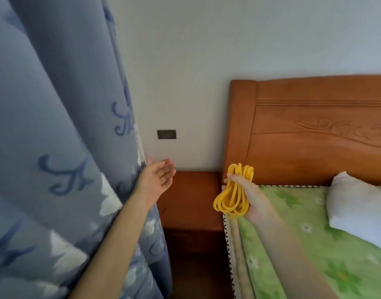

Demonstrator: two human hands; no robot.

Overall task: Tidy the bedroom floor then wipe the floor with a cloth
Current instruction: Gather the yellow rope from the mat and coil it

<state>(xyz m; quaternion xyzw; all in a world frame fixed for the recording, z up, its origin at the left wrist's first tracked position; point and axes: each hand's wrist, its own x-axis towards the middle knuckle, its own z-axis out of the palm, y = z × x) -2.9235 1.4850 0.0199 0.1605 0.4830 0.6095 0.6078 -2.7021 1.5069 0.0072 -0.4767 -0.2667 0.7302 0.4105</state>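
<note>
Risk: yellow cord (pixel 232 194) bundle springs loose and loops spill if right hand (pixel 247 197) relaxes before setting down on nightstand (pixel 191 201). Cord sits coiled in right hand above bed (pixel 293 223) edge, fingers wrapped around its middle, loops hanging below. Left hand (pixel 157 180) relaxed, palm up, holding nothing, beside curtain (pixel 56 126).

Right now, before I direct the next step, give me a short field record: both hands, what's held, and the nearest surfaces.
left hand: open, palm up, empty, beside the blue curtain
right hand: grips a coiled yellow cord
cord position: held in the air near the bed's corner, loops hanging down
nightstand: wooden, between curtain and bed, below the hands
bed: green flowered cover, white pillow, wooden headboard
wall socket: above the nightstand
floor: not in view
</note>
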